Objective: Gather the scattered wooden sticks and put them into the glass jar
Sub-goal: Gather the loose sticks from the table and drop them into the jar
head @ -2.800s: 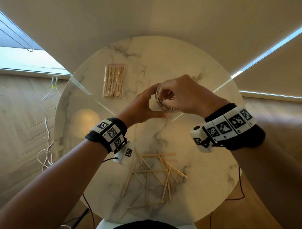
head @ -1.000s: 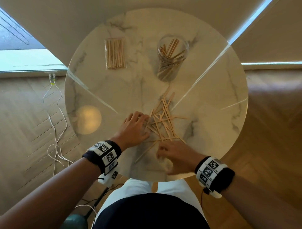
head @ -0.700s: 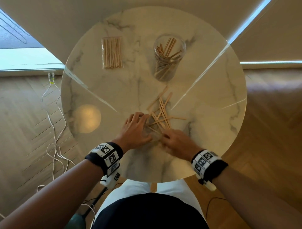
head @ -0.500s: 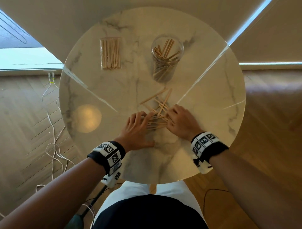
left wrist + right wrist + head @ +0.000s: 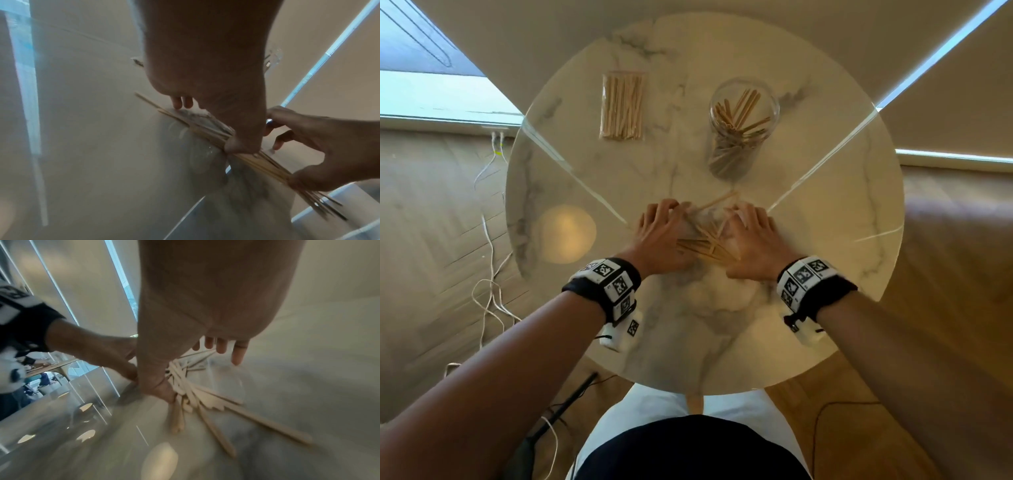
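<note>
A: Starting at the left?
B: A clear bag of sticks (image 5: 622, 107) lies on the round marble worktop (image 5: 825, 240). The left hand (image 5: 659, 236) and right hand (image 5: 753, 240), fingers spread nearly flat, press the loose wooden sticks (image 5: 703, 245) together between them.
A: And the glass jar (image 5: 741, 126)?
B: Upright behind the hands, partly filled.

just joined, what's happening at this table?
A person is raking loose wooden sticks together on a round marble table, left hand and right hand flat on either side of the pile. Beyond the pile, a glass jar already holds some sticks. A bag of sticks lies to its left.
</note>
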The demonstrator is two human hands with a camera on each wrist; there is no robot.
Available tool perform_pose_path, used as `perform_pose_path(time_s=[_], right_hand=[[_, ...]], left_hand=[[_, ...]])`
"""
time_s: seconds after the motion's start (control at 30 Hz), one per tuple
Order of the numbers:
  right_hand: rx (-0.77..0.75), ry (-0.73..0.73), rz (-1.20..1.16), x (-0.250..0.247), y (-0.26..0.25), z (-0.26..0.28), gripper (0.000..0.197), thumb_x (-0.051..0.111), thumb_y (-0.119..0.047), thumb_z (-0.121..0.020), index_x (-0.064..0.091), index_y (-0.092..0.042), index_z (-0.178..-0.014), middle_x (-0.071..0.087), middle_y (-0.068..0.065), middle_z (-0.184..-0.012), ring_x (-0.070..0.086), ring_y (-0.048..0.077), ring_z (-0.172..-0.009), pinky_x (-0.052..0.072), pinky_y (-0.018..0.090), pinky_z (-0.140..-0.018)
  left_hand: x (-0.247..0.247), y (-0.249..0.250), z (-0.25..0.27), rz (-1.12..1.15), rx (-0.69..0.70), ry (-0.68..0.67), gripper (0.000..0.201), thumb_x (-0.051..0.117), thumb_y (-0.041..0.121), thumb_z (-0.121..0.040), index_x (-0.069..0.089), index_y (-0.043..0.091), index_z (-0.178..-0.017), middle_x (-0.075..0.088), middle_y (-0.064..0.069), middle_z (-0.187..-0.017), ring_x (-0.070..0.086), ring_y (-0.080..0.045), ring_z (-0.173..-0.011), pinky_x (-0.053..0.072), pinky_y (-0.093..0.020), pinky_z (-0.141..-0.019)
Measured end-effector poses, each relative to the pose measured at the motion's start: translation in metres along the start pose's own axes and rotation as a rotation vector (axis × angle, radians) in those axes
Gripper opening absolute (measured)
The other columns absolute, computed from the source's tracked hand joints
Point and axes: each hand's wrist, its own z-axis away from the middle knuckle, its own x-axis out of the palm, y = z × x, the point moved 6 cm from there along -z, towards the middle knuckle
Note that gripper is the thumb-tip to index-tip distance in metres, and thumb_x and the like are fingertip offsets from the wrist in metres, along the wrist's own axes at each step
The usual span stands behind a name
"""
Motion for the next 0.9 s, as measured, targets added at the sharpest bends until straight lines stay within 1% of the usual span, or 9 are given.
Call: perform_pose_path(time_s=[0.07,0.13,0.23,0.33,0.43,0.53,0.67,0.77,0.9], right_hand=[[-0.024,-0.056,0.062,-0.007,0.002,-0.019,0.124,0.083,-0.05,-0.058,0.015,-0.019,-0.157,0.014,0.009,-0.157,0.017,0.033,-0.141,0.022,0.047,-0.117],[-0.038,-0.105,0.107,-0.009,0.001,-0.03,0.123,0.082,-0.053,-0.058,0.016,-0.019,-0.156,0.013,0.008,-0.156,0.014,0.032,-0.143,0.018,0.047,-0.118],[-0.057,-0.068,0.113,-0.012,0.0,-0.032,0.088,0.071,-0.051,-0.066,0.035,-0.019,-0.14,0.028,0.008,-0.143,0.025,0.033,-0.134,0.022,0.045,-0.114],[-0.053,0.012,0.137,-0.003,0.006,-0.015,0.054,0.059,-0.045,-0.076,0.046,-0.018,-0.121,0.041,0.006,-0.128,0.037,0.031,-0.12,0.029,0.043,-0.105],[-0.004,0.083,0.103,0.016,0.016,0.007,0.043,0.054,-0.041,-0.08,0.054,-0.013,-0.114,0.053,0.007,-0.118,0.044,0.03,-0.109,0.033,0.043,-0.094],[-0.01,0.124,0.085,0.027,0.009,0.014,0.044,0.043,-0.041,-0.077,0.06,-0.009,-0.102,0.061,0.011,-0.105,0.052,0.034,-0.098,0.041,0.045,-0.082],[-0.048,0.129,0.01,0.025,-0.013,0.003,0.028,0.059,-0.028,-0.085,0.06,-0.005,-0.103,0.06,0.016,-0.108,0.056,0.037,-0.097,0.045,0.046,-0.08],[-0.055,0.124,0.004,0.017,-0.016,0.001,0.039,0.064,-0.033,-0.082,0.056,-0.009,-0.112,0.053,0.012,-0.119,0.052,0.032,-0.104,0.046,0.043,-0.086],[-0.169,0.145,0.014,0.005,-0.025,-0.007,0.073,0.068,-0.041,-0.068,0.049,-0.012,-0.132,0.043,0.012,-0.138,0.044,0.033,-0.118,0.044,0.046,-0.099]], left_hand=[[-0.001,0.005,-0.006,-0.018,-0.019,-0.054,0.087,0.081,0.049,-0.077,0.044,0.022,-0.15,0.042,-0.01,-0.142,0.039,-0.038,-0.13,0.034,-0.052,-0.113],[-0.002,0.012,-0.01,-0.022,0.01,-0.047,0.067,0.076,0.04,-0.081,0.051,0.023,-0.141,0.049,-0.007,-0.135,0.043,-0.036,-0.126,0.038,-0.05,-0.11],[-0.001,0.014,-0.005,0.003,0.017,-0.007,0.052,0.072,0.031,-0.085,0.057,0.025,-0.134,0.055,-0.005,-0.13,0.047,-0.034,-0.124,0.038,-0.047,-0.107],[-0.007,-0.001,0.015,0.05,-0.06,0.109,0.055,0.079,0.031,-0.081,0.062,0.022,-0.134,0.058,-0.008,-0.13,0.051,-0.038,-0.121,0.039,-0.05,-0.102],[-0.013,-0.029,0.042,0.1,-0.195,0.238,0.066,0.084,0.025,-0.075,0.06,0.02,-0.137,0.057,-0.012,-0.134,0.05,-0.043,-0.121,0.042,-0.054,-0.102],[-0.017,-0.049,0.054,0.114,-0.312,0.284,0.062,0.082,0.021,-0.078,0.06,0.018,-0.136,0.055,-0.015,-0.133,0.048,-0.045,-0.121,0.044,-0.056,-0.103],[-0.018,-0.038,0.043,0.105,-0.232,0.301,0.039,0.078,0.016,-0.08,0.069,0.018,-0.118,0.063,-0.012,-0.117,0.057,-0.041,-0.105,0.051,-0.054,-0.096],[-0.015,-0.024,0.035,0.105,-0.148,0.266,0.029,0.073,0.017,-0.087,0.07,0.018,-0.116,0.066,-0.008,-0.117,0.06,-0.036,-0.107,0.053,-0.052,-0.097],[-0.023,-0.028,0.045,0.167,-0.187,0.344,0.035,0.074,0.016,-0.088,0.068,0.016,-0.122,0.065,-0.008,-0.119,0.06,-0.033,-0.113,0.048,-0.045,-0.098]])
